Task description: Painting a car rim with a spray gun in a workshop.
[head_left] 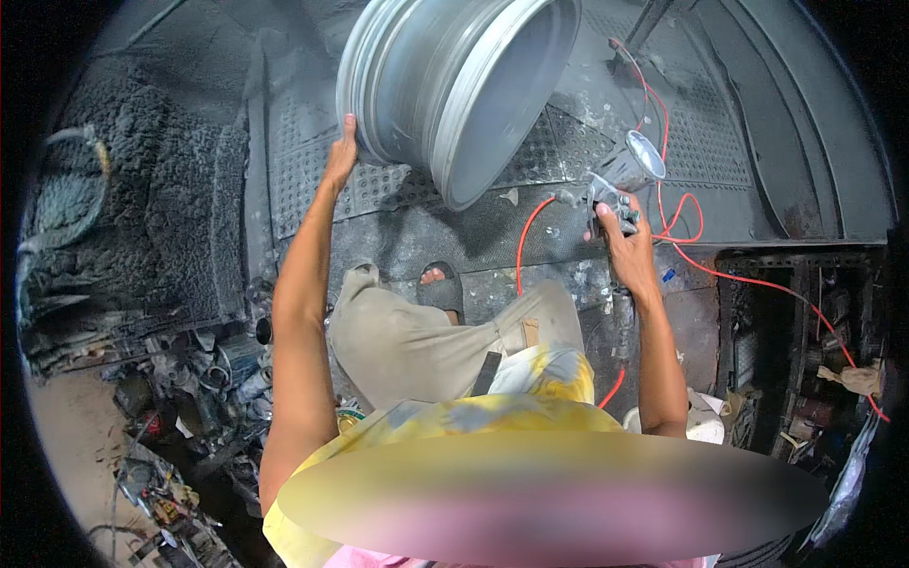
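A large silvery-grey wheel rim (492, 95) stands tilted at the top centre. My left hand (343, 142) grips its left edge, with the thumb up along the outer lip. My right hand (620, 232) is closed around a grey-stained spray gun (606, 199) with a metal cup (632, 163) on it, just right of the wheel and apart from it. A red hose (532, 227) runs near the gun and down past my legs. My sandalled foot (440, 289) shows on the dark floor below the wheel.
A grey-coated textured floor plate (312, 199) lies under the wheel. Rough dark matting (161, 199) covers the left side, above heaped metal parts and cans (237, 369). More red hose (776, 284) loops to the right, across a dark open metal rack (805, 350) holding clutter.
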Motion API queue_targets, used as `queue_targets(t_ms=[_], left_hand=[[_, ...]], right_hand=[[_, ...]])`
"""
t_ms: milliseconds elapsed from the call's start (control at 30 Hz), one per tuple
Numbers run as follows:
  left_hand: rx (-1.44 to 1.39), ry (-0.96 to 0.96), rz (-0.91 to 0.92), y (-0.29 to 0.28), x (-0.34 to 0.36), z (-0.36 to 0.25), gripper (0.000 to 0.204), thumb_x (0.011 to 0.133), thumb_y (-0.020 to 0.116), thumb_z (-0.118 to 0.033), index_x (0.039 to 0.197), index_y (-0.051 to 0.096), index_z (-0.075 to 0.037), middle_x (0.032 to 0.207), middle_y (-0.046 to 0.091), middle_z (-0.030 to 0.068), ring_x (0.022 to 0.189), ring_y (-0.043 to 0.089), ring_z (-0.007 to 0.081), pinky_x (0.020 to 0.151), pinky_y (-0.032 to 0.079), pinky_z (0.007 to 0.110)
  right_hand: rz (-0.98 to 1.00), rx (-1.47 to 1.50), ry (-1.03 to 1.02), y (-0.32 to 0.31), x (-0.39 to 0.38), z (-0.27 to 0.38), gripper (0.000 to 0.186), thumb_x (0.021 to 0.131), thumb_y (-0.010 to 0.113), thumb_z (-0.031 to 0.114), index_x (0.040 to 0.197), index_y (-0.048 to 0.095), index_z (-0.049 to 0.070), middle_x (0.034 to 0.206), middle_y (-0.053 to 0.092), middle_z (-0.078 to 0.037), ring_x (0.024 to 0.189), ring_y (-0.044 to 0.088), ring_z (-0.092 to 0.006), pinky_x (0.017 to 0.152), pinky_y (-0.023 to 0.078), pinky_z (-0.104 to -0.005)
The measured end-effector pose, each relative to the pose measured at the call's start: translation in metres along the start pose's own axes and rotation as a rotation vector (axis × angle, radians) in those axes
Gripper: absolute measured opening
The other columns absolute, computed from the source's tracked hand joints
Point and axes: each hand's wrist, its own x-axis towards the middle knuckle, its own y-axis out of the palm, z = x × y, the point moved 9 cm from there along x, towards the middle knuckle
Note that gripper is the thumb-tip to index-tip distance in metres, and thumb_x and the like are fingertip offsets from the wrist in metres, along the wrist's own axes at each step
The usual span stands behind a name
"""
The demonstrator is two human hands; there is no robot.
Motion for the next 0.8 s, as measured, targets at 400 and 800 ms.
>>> queue_targets(t_ms=[400,800], left_hand=[[-0.074,0.072,-0.199,0.005,-0.064,-0.001,0.084,0.102,0.043,-0.069,0.104,0.067,0.012,0.095,0.070,0.0299,0.091,0.065,0.0348,0.087,0.048,0.045],[-0.195,0.009,-0.316,-0.006,-0.200,-0.016,0.066,0.098,0.062,-0.060,0.094,0.069,0.006,0.076,0.065,0.0094,0.074,0.053,0.0164,0.070,0.047,0.037]], right_hand=[[-0.160,0.012,-0.012,-0.013,-0.018,-0.020,0.028,0.105,0.063,0.022,0.126,0.058,0.004,0.100,0.068,-0.004,0.079,0.064,-0.0110,0.073,0.054,-0.0276],[-0.220,0.052,-0.010,-0.033,-0.070,-0.013,0.029,0.104,0.064,0.021,0.125,0.059,0.001,0.099,0.067,-0.002,0.076,0.063,-0.0090,0.068,0.052,-0.0269]])
